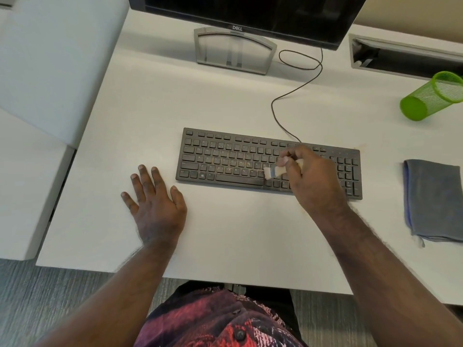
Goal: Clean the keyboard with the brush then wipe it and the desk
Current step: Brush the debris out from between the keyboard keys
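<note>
While the brushing step is in hand, the left hand (155, 204) lies flat on the tabletop (238, 101) at about eight o'clock from the keyboard (225, 159), fingers straight and spread, holding nothing and just clear of the keyboard's left end. The keyboard sits near the middle of the tabletop, its cable (295, 96) looping away toward twelve o'clock, where the monitor (250, 13) stands on its stand (235, 50). Yellowish specks show among the letter keys, so I judge the brushing only partly done.

The right hand (310, 176) hovers over the right half of the keyboard, fingers curled round the handle of a small pale brush (273, 171), its bristles pointing toward nine o'clock and meeting the keys near the right end of the space bar. The folded grey cloth (433, 201) lies untouched at three o'clock from the keyboard, well apart from it, and a green mesh cup (433, 98) lies tipped on its side at about one o'clock.

The next move probably calls for short strokes working the bristles across the speckled rows toward the left, before the brush is set down and the cloth taken up for wiping the keyboard and tabletop.
</note>
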Demonstrator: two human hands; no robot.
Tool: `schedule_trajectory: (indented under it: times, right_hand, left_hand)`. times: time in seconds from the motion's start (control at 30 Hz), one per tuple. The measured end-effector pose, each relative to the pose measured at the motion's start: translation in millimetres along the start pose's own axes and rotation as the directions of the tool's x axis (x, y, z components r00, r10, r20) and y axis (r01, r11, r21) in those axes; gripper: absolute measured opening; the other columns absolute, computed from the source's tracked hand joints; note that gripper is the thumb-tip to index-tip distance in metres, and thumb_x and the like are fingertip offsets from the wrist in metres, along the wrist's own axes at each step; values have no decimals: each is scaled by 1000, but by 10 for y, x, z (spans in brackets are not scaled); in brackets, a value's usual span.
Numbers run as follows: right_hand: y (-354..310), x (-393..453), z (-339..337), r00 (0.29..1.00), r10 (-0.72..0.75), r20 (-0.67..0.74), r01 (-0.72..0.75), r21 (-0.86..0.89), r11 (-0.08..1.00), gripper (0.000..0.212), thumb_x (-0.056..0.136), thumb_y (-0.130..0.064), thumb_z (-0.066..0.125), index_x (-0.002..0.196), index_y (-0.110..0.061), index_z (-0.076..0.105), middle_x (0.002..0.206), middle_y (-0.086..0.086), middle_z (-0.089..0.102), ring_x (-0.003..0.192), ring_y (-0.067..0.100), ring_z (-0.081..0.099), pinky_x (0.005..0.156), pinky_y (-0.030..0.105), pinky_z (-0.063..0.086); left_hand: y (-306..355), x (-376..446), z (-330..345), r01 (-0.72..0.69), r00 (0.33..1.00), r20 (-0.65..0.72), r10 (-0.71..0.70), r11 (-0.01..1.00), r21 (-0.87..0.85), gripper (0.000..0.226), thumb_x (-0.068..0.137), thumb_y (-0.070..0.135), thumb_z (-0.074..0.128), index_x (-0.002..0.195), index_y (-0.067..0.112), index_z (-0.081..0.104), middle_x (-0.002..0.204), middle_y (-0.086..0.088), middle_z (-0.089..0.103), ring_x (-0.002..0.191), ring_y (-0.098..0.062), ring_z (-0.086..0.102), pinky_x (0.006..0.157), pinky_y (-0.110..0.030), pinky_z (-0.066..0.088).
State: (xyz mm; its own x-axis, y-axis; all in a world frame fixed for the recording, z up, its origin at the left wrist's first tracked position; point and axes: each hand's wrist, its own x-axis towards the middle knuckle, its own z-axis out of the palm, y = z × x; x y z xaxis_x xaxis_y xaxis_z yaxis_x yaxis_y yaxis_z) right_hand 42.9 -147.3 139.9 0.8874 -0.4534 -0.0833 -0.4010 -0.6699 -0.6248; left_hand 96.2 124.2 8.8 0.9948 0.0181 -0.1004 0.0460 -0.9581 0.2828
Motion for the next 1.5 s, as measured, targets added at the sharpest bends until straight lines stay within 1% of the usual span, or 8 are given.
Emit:
schedule_trajectory:
  times: [0.2, 0.4, 0.5, 0.73, 0.87, 1.1, 1.33, 1.5]
  right_hand:
    - [58, -62, -1, 990, 69, 121, -60, -75, 995, 12, 98, -25, 54, 95, -33, 63, 83, -18, 71, 63, -8, 61, 60, 26, 54]
    - [31, -142, 16, 985, -32, 171, 34, -10, 999, 13, 97, -22, 57, 98, -31, 66, 88, -16, 70, 68, -4, 59, 58, 17, 44]
    - [148, -133, -43, 995, 48, 87, -42, -65, 997, 15, 98, -18, 55, 103, -25, 67, 89, -9, 71, 66, -9, 57, 51, 4, 38]
    - [247, -206, -224, 993, 89, -78, -97, -105, 990, 16, 98, -17, 52, 105, -22, 66, 89, -9, 72, 62, -11, 52, 51, 3, 36]
    - [167, -296, -43, 1000, 7, -25, -9, -85, 996, 15, 98, -20, 54, 105, -23, 66, 86, -13, 70, 52, -10, 53, 50, 4, 38]
    - [96, -251, -17, 993, -53, -103, 56, 31, 998, 15, 99, -15, 53, 102, -20, 67, 94, -11, 72, 71, -4, 61, 61, 0, 40]
    - [203, -210, -53, 1000, -21, -16, 23, 108, 994, 13, 97, -16, 58, 100, -23, 69, 93, -16, 70, 84, -18, 59, 68, -2, 39]
    - [139, -48, -66, 998, -62, -22, 64, 93, 994, 16, 96, -14, 60, 101, -25, 70, 93, -14, 71, 87, -3, 64, 75, 3, 44]
  left_hand:
    - [-4, 1, 5, 0, 1000, -2, 0, 1000, -4, 72, 98, 41, 25, 163, 11, 17, 172, -9, 4, 158, -30, 2, 125, -59, -2]
    - [-5, 4, 6, -2, 1000, 0, 2, 1000, -5, 72, 98, 42, 24, 163, 11, 16, 172, -9, 3, 158, -29, 1, 125, -59, -2]
    - [-4, 7, 8, -1, 1000, 0, 1, 1000, -6, 72, 98, 42, 24, 163, 11, 17, 172, -9, 4, 158, -29, 2, 125, -59, -1]
    - [-12, 9, 16, 1, 1000, -5, -1, 1000, -3, 71, 98, 41, 25, 162, 11, 18, 172, -10, 5, 158, -30, 3, 124, -59, -1]
    - [-13, 4, 20, 0, 1000, -4, 0, 1000, 1, 72, 98, 41, 24, 162, 11, 17, 172, -9, 5, 158, -30, 3, 124, -59, -1]
    - [-6, 3, 13, 0, 1000, -13, 0, 1000, 3, 71, 98, 41, 25, 162, 11, 18, 171, -10, 6, 158, -30, 4, 124, -59, -1]
    - [-9, 2, 11, -4, 1000, -10, 4, 1000, 2, 71, 99, 41, 25, 162, 11, 17, 172, -9, 5, 158, -30, 2, 124, -58, -2]
    - [-1, 0, 6, 0, 1000, -17, 0, 1000, 0, 71, 98, 40, 26, 162, 10, 19, 171, -10, 7, 158, -30, 4, 124, -58, -1]
